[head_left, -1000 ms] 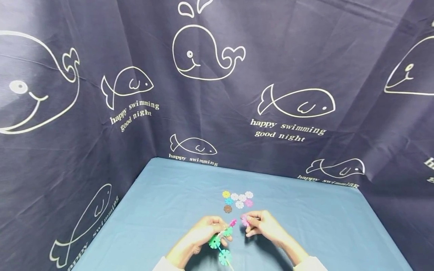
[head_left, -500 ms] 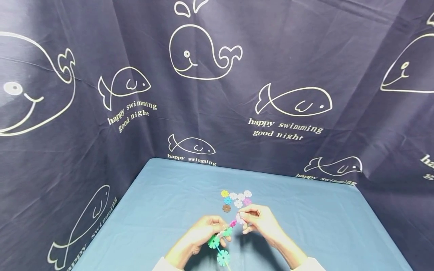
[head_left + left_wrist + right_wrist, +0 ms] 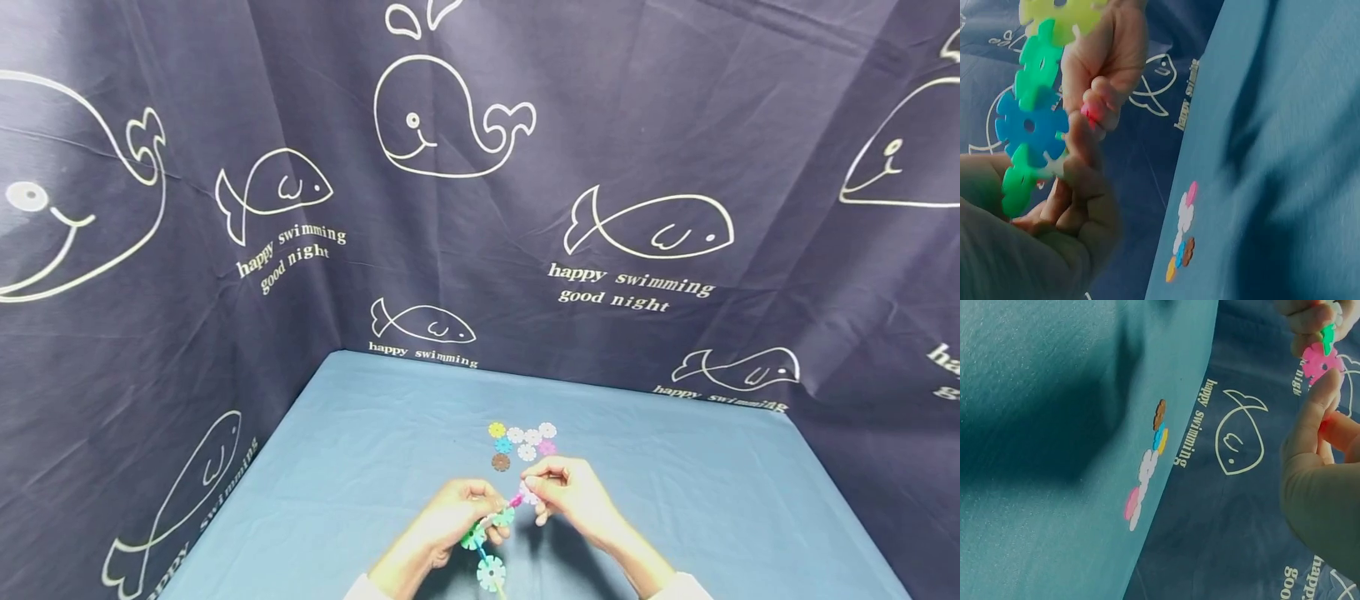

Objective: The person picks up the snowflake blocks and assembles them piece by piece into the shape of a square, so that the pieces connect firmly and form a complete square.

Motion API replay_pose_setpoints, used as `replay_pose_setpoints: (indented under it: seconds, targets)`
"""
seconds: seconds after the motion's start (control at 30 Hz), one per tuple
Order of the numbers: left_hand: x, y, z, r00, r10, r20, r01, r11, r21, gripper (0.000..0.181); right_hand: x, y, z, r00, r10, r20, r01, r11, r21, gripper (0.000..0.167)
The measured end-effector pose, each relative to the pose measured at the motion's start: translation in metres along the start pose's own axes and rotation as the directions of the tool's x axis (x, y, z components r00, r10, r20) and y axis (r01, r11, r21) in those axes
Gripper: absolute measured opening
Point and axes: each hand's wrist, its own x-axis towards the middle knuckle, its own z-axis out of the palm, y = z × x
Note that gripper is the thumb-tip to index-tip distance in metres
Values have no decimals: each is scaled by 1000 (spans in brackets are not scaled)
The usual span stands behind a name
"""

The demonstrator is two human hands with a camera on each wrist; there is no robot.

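Observation:
In the head view my left hand (image 3: pixel 453 515) grips a chain of interlocking snowflake discs. A pale teal disc (image 3: pixel 491 573) hangs at its lower end and a magenta disc (image 3: pixel 515 500) sits at its upper end. My right hand (image 3: pixel 573 504) pinches a light pink disc (image 3: pixel 528 492) against the magenta one; whether they interlock I cannot tell. The left wrist view shows the chain's yellow-green disc (image 3: pixel 1075 25), blue disc (image 3: pixel 1030 125) and green disc (image 3: pixel 1017 184). From the right wrist, the magenta disc stands beside a green one (image 3: pixel 1327 339); my fingers mostly hide the pinched disc.
Beyond my hands, several loose discs lie flat on the blue tablecloth (image 3: pixel 375 433), among them a yellow disc (image 3: pixel 497 430), a brown disc (image 3: pixel 500 462) and a pink disc (image 3: pixel 547 447). A dark whale-and-fish curtain (image 3: pixel 480 233) encloses the table's back and sides.
My right hand has moved left, bringing the light pink disc from apart to against the magenta disc. My left hand keeps its hold; the chain's lower discs have turned slightly.

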Motion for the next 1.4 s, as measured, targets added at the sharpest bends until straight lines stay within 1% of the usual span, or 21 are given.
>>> replay_pose_setpoints:
  seconds: [0.1, 0.23, 0.4, 0.47, 0.53, 0.6, 0.67, 0.73, 0.8, 0.87, 0.93, 1.0, 1.07, 1.17, 1.23, 1.3, 1.33, 1.37, 1.4]
  targets:
    - [0, -3, 1, 1000, 9, -21, -9, 1000, -23, 16, 0, 2, 2, 1000, -7, 14, 6, 1000, 15, 26]
    - [-1, -4, 2, 1000, 5, -30, -7, 999, -49, 17, -1, 4, 5, 1000, -6, 26, 5, 999, 40, 27]
    - [-3, -3, 2, 1000, -3, -24, 2, 999, -46, 13, -1, 5, 6, 1000, 12, 23, -13, 999, 46, 27]
    - [-3, -3, 1, 1000, -11, -14, 11, 1000, -28, 12, -1, 4, 6, 999, 14, 32, -16, 999, 37, 27]
    - [-3, -2, 0, 1000, -17, 13, 17, 1000, -1, 13, 0, 3, 5, 998, 18, 57, -20, 999, 39, 28]
    - [-2, -1, -2, 999, -25, 36, 23, 999, 46, 14, 2, 1, 4, 995, 22, 99, -27, 998, 48, 29]
    - [-2, -1, -4, 998, -29, 48, 24, 993, 114, 17, 5, 1, 4, 988, 35, 152, -45, 997, 61, 30]
    - [-1, -1, -6, 998, -41, 47, 33, 987, 160, 19, 7, 1, 3, 979, 39, 202, -53, 997, 62, 28]
    - [0, -1, -6, 998, -54, 42, 46, 983, 176, 22, 8, 2, 3, 971, 38, 236, -48, 998, 40, 26]
    - [2, -3, -6, 997, -61, 48, 52, 985, 163, 23, 9, 2, 5, 964, 31, 264, -41, 999, 34, 25]
    - [3, -5, -5, 997, -56, 55, 46, 987, 154, 24, 11, 4, 7, 963, 25, 268, -31, 999, 18, 24]
    - [4, -8, -5, 998, -47, 48, 40, 988, 150, 25, 14, 4, 11, 965, 45, 257, -55, 998, 29, 24]
    - [5, -11, -5, 999, -38, 28, 33, 988, 148, 25, 16, 5, 15, 968, 73, 242, -87, 995, 46, 23]
    - [6, -13, -7, 999, -38, 4, 37, 993, 110, 22, 21, 3, 17, 966, 137, 221, -155, 986, 66, 24]
    - [7, -11, -8, 999, -37, -7, 38, 995, 96, 20, 25, 1, 14, 968, 156, 196, -167, 985, 37, 26]
    - [7, -10, -10, 999, -37, -23, 38, 996, 85, 17, 31, 2, 5, 981, 141, 130, -136, 990, -47, 27]
    - [7, -8, -10, 999, -34, -32, 37, 996, 81, 16, 33, 4, 0, 990, 121, 77, -113, 988, -106, 27]
    - [7, -7, -11, 999, -30, -43, 33, 996, 82, 16, 37, 7, -7, 996, 92, 6, -89, 978, -190, 25]
    - [6, -6, -12, 998, -24, -55, 29, 996, 84, 16, 40, 11, -14, 996, 58, -70, -76, 956, -282, 21]
